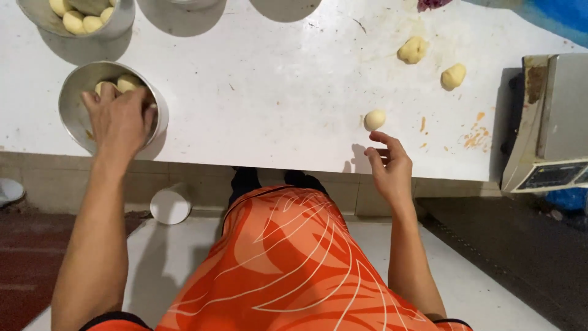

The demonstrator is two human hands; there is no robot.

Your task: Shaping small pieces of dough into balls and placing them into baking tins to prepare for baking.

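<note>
My left hand [119, 119] reaches into a round metal bowl [72, 98] at the table's near left edge, fingers spread over pale dough balls [127, 82] inside; whether it grips one is hidden. My right hand [388, 165] hovers at the table's front edge, fingers loosely curled and holding nothing. A small round dough ball [375, 119] lies on the white table [263, 92] just beyond its fingertips, apart from them.
A second metal bowl [119, 21] with dough balls stands at the far left. Two rough dough lumps [413, 49] [453, 76] lie at the right. A weighing scale [551, 122] sits at the right edge. A white bucket [171, 205] stands on the floor below.
</note>
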